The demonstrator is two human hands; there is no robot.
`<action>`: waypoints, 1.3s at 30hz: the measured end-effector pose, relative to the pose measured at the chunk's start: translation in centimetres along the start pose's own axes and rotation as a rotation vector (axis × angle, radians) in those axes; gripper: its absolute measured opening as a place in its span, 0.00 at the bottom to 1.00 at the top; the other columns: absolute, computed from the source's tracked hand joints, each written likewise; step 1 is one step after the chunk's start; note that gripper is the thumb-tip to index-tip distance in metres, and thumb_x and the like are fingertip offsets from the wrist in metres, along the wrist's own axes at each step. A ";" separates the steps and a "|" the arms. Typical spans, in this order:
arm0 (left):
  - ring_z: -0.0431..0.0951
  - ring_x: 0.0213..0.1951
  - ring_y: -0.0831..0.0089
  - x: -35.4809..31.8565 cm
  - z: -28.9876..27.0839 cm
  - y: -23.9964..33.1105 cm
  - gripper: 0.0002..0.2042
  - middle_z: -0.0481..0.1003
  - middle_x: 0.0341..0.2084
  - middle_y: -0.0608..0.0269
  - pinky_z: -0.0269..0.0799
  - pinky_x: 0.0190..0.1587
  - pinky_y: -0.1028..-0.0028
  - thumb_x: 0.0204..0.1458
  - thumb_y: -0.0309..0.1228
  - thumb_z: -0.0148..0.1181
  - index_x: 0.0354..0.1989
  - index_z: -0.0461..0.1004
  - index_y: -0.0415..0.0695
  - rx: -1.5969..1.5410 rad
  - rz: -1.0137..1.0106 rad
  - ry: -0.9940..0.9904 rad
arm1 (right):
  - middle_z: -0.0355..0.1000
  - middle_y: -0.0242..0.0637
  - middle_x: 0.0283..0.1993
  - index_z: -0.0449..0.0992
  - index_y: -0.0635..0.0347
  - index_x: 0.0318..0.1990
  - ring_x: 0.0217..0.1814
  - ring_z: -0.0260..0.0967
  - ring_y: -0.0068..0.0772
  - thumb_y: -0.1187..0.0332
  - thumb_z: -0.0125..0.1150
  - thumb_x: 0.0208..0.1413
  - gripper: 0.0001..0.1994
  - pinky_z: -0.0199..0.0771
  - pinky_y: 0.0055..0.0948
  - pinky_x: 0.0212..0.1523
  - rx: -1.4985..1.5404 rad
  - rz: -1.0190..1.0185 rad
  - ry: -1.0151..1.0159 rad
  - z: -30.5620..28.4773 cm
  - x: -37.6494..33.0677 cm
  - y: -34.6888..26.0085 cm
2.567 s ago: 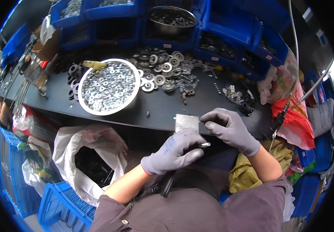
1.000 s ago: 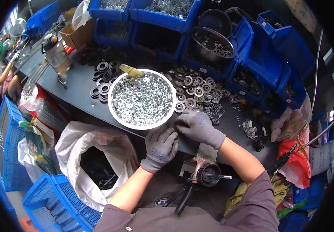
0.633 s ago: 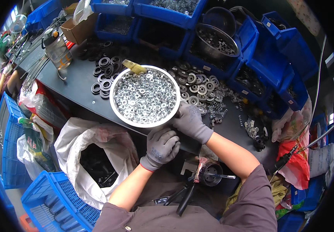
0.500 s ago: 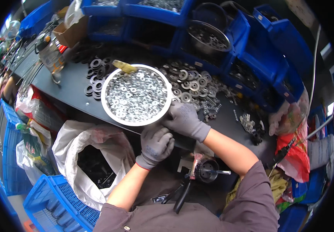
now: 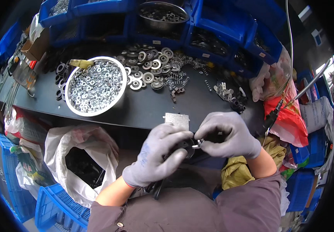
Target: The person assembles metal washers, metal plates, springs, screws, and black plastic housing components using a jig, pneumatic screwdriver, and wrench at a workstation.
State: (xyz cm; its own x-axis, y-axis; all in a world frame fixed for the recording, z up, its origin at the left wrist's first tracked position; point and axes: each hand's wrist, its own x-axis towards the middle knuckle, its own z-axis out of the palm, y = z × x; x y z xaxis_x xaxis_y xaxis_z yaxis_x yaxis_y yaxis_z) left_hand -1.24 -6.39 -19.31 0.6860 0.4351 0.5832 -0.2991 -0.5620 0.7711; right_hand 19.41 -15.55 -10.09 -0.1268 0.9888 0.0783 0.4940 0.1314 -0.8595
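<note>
My left hand (image 5: 157,156), in a grey work glove, has its fingers curled round a black round part (image 5: 190,151) in front of my body. Much of that part is covered by the glove. Beside it my gloved right hand (image 5: 228,135) pinches a small shiny metal piece (image 5: 198,144) between thumb and fingers, right at the black part's edge. A flat silvery metal plate (image 5: 177,120) shows just beyond my hands at the bench edge. To the left stands a white-rimmed bowl (image 5: 70,103) full of small metal nuts or washers, with a yellowish piece (image 5: 82,63) on its rim.
Ringed metal discs (image 5: 148,77), springs (image 5: 208,85) and small metal parts lie on the dark bench (image 5: 143,108). Blue bins (image 5: 209,56) line the back. An open white sack (image 5: 54,154) and a blue crate (image 5: 43,208) stand at lower left. A cable hangs at right.
Both hands have moved from the bowl's near edge rightward and closer to me, onto the black part. The small metal piece now shows in my right fingers. The view has shifted right.
</note>
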 end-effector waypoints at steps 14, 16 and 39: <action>0.71 0.40 0.55 -0.8 3.7 -0.6 0.15 0.72 0.36 0.54 0.66 0.50 0.60 0.58 0.24 0.54 0.54 0.73 0.39 -0.163 -0.090 -0.016 | 0.78 0.42 0.38 0.83 0.58 0.44 0.38 0.77 0.39 0.75 0.68 0.49 0.13 0.76 0.31 0.39 -0.082 -0.185 0.019 0.6 -1.1 0.4; 0.71 0.41 0.55 -0.9 3.8 -0.8 0.16 0.72 0.37 0.54 0.66 0.51 0.61 0.58 0.24 0.54 0.55 0.73 0.39 -0.169 -0.070 0.000 | 0.78 0.42 0.39 0.83 0.57 0.44 0.39 0.77 0.39 0.75 0.68 0.49 0.13 0.76 0.31 0.39 -0.085 -0.182 0.004 0.5 -1.1 0.4; 0.71 0.45 0.55 -0.6 3.4 -2.0 0.16 0.73 0.37 0.59 0.62 0.58 0.58 0.64 0.33 0.52 0.58 0.73 0.44 -0.252 -0.024 -0.093 | 0.75 0.43 0.45 0.80 0.55 0.50 0.44 0.75 0.47 0.69 0.66 0.55 0.14 0.76 0.38 0.43 -0.254 -0.231 -0.241 -0.8 0.2 -0.5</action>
State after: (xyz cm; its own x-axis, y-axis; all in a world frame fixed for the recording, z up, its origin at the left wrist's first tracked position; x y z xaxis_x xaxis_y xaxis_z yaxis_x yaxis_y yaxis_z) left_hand 1.22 -7.96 -22.03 0.7493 0.3729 0.5473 -0.4302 -0.3543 0.8303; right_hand 19.83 -15.35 -9.29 -0.4416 0.8907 0.1080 0.6220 0.3907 -0.6786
